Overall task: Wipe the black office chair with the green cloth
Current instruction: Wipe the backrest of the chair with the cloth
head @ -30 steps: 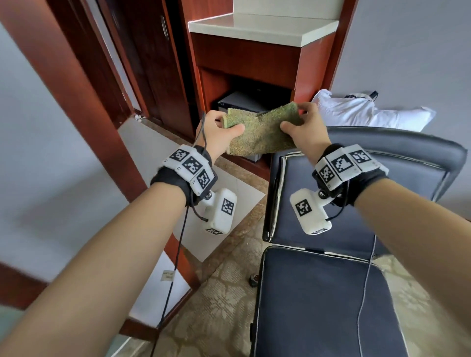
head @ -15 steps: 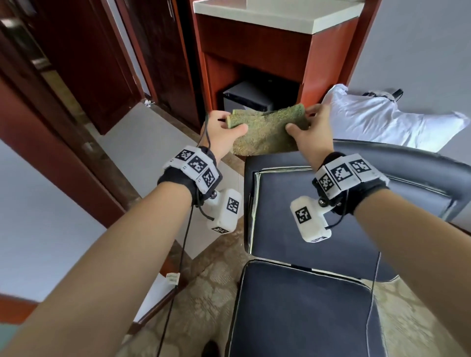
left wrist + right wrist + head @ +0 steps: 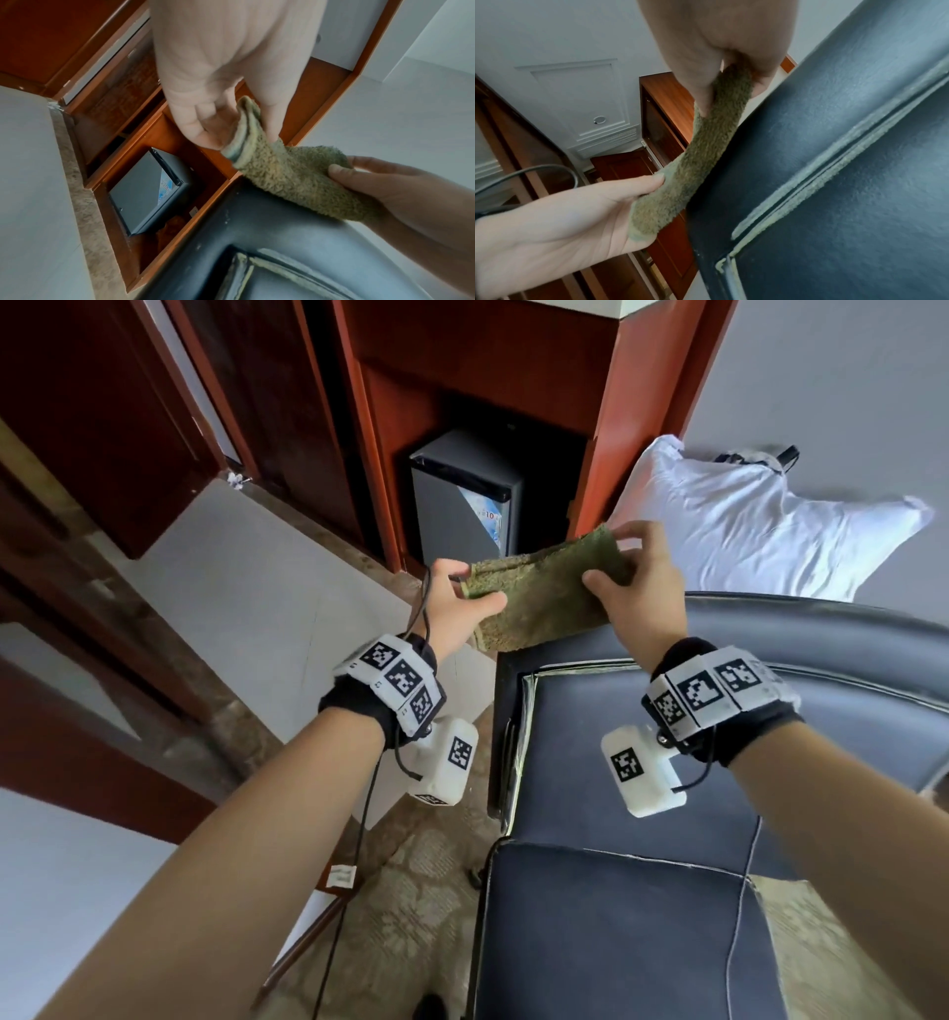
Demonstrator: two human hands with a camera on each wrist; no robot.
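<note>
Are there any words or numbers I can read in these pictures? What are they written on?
"10": on the blue and white sticker on the small grey fridge. The smaller print around it is too blurred to read.
The black and white square patterns on the wrist bands and the white camera boxes are coded markers, not words.
The green cloth and black office chair carry no writing.

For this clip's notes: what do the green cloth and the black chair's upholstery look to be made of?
Green cloth: soft looped pile, like terry or microfibre; fuzzy nap, limp sag between left hand and right hand, bound hem at one end.
Black office chair: leather or faux leather, which one unclear; fine pebbled grain, dull sheen, with pale piping frayed along the panel seams.
</note>
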